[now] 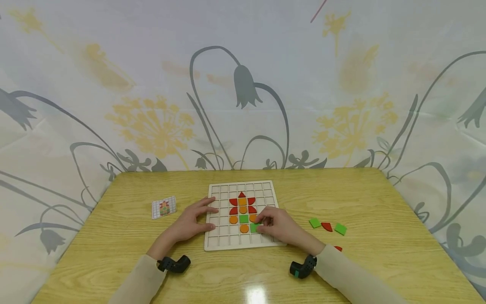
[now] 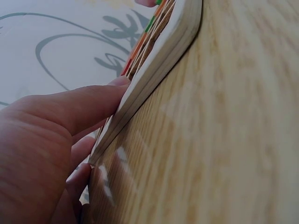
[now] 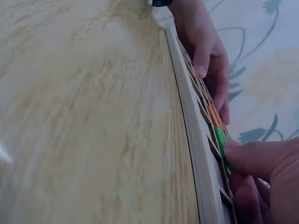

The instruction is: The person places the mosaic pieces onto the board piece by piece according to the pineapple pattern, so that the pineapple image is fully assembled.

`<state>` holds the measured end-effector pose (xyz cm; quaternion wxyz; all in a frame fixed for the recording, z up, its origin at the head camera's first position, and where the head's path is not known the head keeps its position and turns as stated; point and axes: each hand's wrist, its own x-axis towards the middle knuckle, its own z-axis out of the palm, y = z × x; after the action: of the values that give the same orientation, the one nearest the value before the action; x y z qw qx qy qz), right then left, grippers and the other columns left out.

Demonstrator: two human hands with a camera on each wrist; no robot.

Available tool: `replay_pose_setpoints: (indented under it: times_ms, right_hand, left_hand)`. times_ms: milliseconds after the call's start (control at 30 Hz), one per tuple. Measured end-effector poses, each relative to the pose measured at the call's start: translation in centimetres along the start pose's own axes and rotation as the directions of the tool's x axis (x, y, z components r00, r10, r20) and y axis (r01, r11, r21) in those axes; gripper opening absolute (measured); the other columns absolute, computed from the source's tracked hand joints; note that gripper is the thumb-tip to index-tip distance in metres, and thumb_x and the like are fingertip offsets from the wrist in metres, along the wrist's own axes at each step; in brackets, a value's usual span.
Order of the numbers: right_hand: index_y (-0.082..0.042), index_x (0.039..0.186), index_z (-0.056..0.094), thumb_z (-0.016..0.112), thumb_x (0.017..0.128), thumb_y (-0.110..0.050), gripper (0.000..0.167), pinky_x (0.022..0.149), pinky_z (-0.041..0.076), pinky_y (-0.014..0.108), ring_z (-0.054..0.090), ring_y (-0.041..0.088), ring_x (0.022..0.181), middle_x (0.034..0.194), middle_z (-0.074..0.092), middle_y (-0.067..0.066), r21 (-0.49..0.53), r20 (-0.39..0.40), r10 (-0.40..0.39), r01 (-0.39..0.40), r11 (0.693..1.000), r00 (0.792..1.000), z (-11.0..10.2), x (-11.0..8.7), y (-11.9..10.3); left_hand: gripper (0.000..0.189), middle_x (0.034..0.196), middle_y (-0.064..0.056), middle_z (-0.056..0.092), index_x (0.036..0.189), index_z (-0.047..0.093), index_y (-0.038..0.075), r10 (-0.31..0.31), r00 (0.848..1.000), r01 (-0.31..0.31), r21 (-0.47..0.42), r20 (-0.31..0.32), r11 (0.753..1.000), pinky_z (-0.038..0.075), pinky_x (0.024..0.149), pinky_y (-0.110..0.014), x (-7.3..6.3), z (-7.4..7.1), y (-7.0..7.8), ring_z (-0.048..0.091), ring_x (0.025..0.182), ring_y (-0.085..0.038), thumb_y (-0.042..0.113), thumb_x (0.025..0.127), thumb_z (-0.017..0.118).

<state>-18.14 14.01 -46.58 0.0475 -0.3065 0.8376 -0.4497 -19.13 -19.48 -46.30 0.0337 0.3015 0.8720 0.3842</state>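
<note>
A pale wooden grid board [image 1: 224, 243] lies on the table, with red, orange and green tiles set in its middle cells. My left hand [image 1: 188, 221] rests on the board's left edge, fingers spread and thumb apart; in the left wrist view its thumb [image 2: 105, 100] lies over the rim. Over the right half of the board, my right hand [image 1: 280, 224] has its fingers curled and pinches a green square tile [image 1: 254, 228]. The right wrist view shows the thumb against that green tile, beside an orange one [image 3: 214, 116].
A small pattern card [image 1: 164, 207] lies left of the board. To the right are two green squares, one nearer [image 1: 314, 223] and one farther [image 1: 340, 229], with a red piece [image 1: 326, 227] between them. Another red piece [image 1: 338, 248] shows partly behind the right forearm. A patterned curtain [image 1: 243, 126] hangs behind the table.
</note>
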Motion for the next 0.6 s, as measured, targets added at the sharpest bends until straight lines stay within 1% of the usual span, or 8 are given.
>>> replay_pose_setpoints:
  times_ms: [200,367,600]
  right_hand:
    - [-0.012,0.094,0.074,0.077,0.088,-0.011,0.007,0.063,0.048,0.024,0.055,0.006,0.072,0.090,0.062,-0.005,-0.026,0.003,0.007,-0.006,1.000,1.000,0.2,0.1,0.0]
    - [-0.013,0.094,0.074,0.077,0.089,-0.012,0.006,0.064,0.049,0.024,0.055,0.006,0.073,0.091,0.062,-0.006,-0.021,0.005,0.021,-0.021,1.000,1.000,0.1,0.1,-0.3]
    - [-0.014,0.099,0.075,0.074,0.091,-0.014,0.009,0.070,0.052,0.027,0.061,0.010,0.079,0.092,0.066,-0.006,0.058,0.023,0.043,-0.044,0.997,0.999,-0.8,-0.2,-0.3]
  left_hand:
    - [0.039,0.155,-0.016,0.039,0.126,0.068,0.009,0.006,1.000,-0.006,0.009,-0.004,1.000,0.025,0.110,-0.066,0.0,0.0,-0.1,0.027,0.145,-0.042,0.025,0.091,0.075]
    - [0.040,0.155,-0.016,0.039,0.126,0.068,0.008,0.009,1.000,-0.009,0.004,-0.005,1.000,0.025,0.110,-0.066,0.0,0.0,-0.2,0.027,0.144,-0.042,0.024,0.091,0.075]
    - [0.040,0.155,-0.015,0.039,0.127,0.068,0.009,-0.001,1.000,0.001,0.003,0.000,1.000,0.024,0.110,-0.066,0.0,0.0,-0.2,0.026,0.145,-0.042,0.025,0.091,0.075]
